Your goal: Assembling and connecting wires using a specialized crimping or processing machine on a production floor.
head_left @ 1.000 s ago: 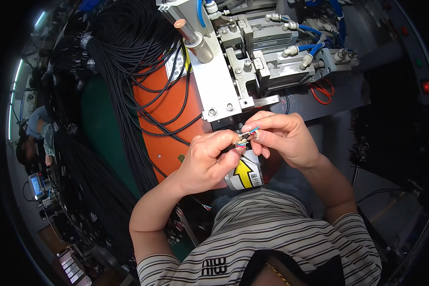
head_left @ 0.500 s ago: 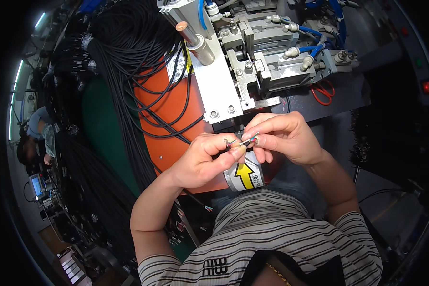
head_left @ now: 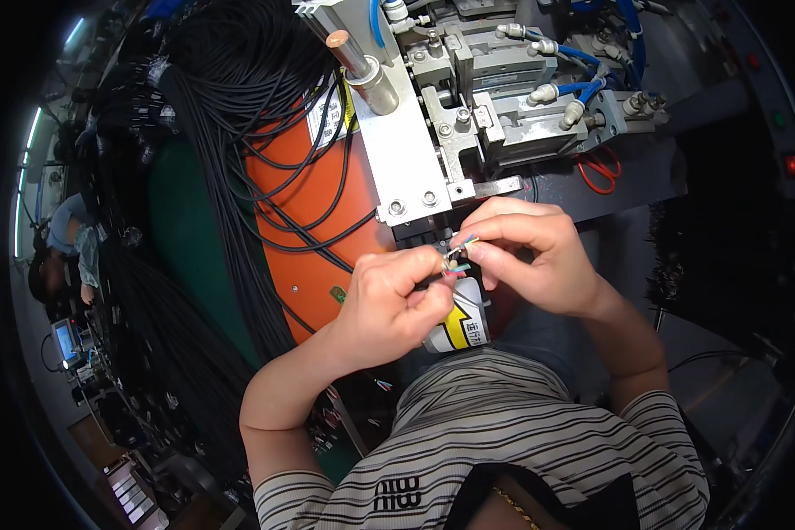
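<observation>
My left hand (head_left: 393, 305) and my right hand (head_left: 534, 252) meet just in front of the metal fixture. Each is closed in a pinch, fingertips nearly touching. Between them are thin coloured wires (head_left: 461, 268), with blue, green and pink strands showing by the left fingertips. A yellow and blue strand end sticks up at the right thumb and forefinger. The stripped cable end these wires seem to belong to is mostly hidden by my fingers. Below the hands is a white label with a yellow arrow (head_left: 457, 329), partly covered by the left hand.
A metal fixture with pneumatic cylinders (head_left: 530, 128) and blue air hoses stands ahead. Bundled black cables (head_left: 225, 177) lie at left over an orange board (head_left: 300, 269). Another cable's coloured wire ends (head_left: 383, 385) hang below my left forearm. A person (head_left: 71, 238) is at far left.
My left hand has turned and shifted slightly right, its fingers now curled more tightly at the wires. The right hand has risen a little. A small green patch now shows on the orange board.
</observation>
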`<act>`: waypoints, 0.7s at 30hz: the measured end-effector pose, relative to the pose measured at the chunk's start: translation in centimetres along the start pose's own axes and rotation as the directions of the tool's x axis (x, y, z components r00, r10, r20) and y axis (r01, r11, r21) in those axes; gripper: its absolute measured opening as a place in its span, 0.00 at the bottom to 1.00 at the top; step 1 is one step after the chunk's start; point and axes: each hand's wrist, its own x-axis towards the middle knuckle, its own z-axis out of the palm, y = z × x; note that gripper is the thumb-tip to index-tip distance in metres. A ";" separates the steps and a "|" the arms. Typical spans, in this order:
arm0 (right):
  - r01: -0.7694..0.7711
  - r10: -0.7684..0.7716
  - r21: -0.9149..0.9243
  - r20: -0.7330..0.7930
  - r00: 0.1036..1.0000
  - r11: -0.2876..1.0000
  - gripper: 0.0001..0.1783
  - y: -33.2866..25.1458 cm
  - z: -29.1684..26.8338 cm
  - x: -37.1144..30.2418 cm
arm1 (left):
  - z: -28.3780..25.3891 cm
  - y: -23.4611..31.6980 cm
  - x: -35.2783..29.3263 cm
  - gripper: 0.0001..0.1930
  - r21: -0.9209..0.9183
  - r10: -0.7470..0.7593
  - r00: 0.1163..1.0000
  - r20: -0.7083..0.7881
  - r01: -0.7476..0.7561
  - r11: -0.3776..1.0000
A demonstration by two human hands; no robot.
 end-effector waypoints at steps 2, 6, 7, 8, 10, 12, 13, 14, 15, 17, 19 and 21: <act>0.016 -0.018 -0.049 -0.039 0.999 0.999 0.06 0.3 0.1 -0.1 | 0.3 -0.3 0.0 0.02 0.011 -0.003 1.000 -0.008 0.003 1.000; 0.117 -0.161 -0.455 -0.057 0.985 0.883 0.04 -0.8 0.5 -0.3 | 1.0 -0.1 0.0 0.03 0.453 0.280 0.960 -0.023 -0.240 0.859; 0.153 -0.223 -0.621 -0.036 0.974 0.769 0.03 -1.1 0.6 -0.3 | 1.1 0.2 -0.4 0.11 0.547 0.265 0.964 -0.008 -0.218 0.808; 0.119 -0.187 -0.666 -0.032 0.982 0.736 0.03 -1.2 0.6 -0.2 | 1.0 0.2 -0.3 0.11 0.546 0.263 0.965 -0.007 -0.217 0.809; 0.110 -0.164 -0.686 -0.014 0.986 0.719 0.03 -0.9 0.6 0.0 | 0.6 0.0 0.0 0.14 0.606 0.312 0.950 0.018 -0.258 0.753; 0.096 -0.120 -0.725 0.020 0.993 0.682 0.04 -0.5 0.6 0.1 | 0.3 -0.1 -0.1 0.17 0.633 0.335 0.942 0.031 -0.278 0.722; 0.096 -0.119 -0.725 0.020 0.993 0.682 0.04 -0.4 0.7 0.0 | 0.2 -0.1 -0.2 0.18 0.622 0.312 0.949 0.047 -0.272 0.734; 0.088 -0.108 -0.708 0.016 0.994 0.701 0.04 -0.2 0.7 -0.1 | 0.1 -0.1 -0.2 0.20 0.611 0.288 0.956 0.063 -0.265 0.746; 0.080 -0.097 -0.689 0.014 0.995 0.720 0.04 -0.1 0.8 -0.1 | 0.0 -0.1 -0.3 0.21 0.600 0.263 0.962 0.078 -0.256 0.758; 0.072 -0.086 -0.670 0.012 0.996 0.739 0.05 -0.1 0.9 -0.2 | -0.1 0.0 -0.3 0.21 0.594 0.254 0.964 0.080 -0.251 0.765; 0.075 -0.085 -0.674 0.019 0.996 0.735 0.04 -0.1 1.0 -0.2 | -0.2 0.1 -0.3 0.21 0.580 0.238 0.968 0.085 -0.242 0.778; 0.076 -0.084 -0.677 0.022 0.996 0.732 0.04 -0.1 1.0 -0.2 | -0.3 -0.2 -0.3 0.21 0.569 0.239 0.968 0.083 -0.243 0.786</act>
